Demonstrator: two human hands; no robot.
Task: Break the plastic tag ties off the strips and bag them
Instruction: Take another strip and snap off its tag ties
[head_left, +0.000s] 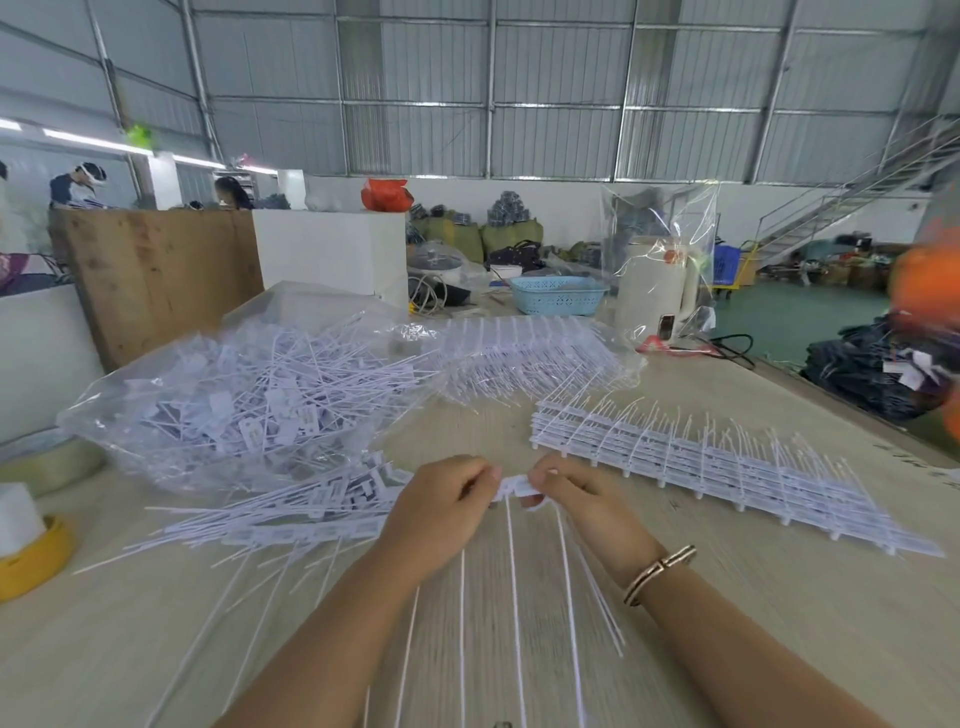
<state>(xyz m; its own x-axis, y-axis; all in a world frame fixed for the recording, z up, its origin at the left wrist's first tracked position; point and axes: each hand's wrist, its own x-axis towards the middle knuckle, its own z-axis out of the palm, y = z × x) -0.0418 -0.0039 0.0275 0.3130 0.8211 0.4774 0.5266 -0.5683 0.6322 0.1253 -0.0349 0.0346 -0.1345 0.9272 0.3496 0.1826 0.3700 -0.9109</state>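
Note:
Both hands meet over the middle of the wooden table (779, 623). My left hand (441, 512) and my right hand (576, 501) each pinch one end of a short white strip of tag ties (514, 486). The strip's long thin tails hang toward me. A loose pile of broken-off ties (291, 519) lies left of my left hand. Behind the pile, an open clear plastic bag (156, 415) holds many white ties. A stack of unbroken strips (727, 467) lies to the right, and more strips (530, 353) lie farther back.
A yellow tape roll (31, 561) sits at the left edge. At the far end stand a blue basket (556, 293) and a white appliance (654, 291) under clear plastic. Dark clothes (872, 369) are piled off the right edge. People work behind a wooden partition (156, 270) at the back left.

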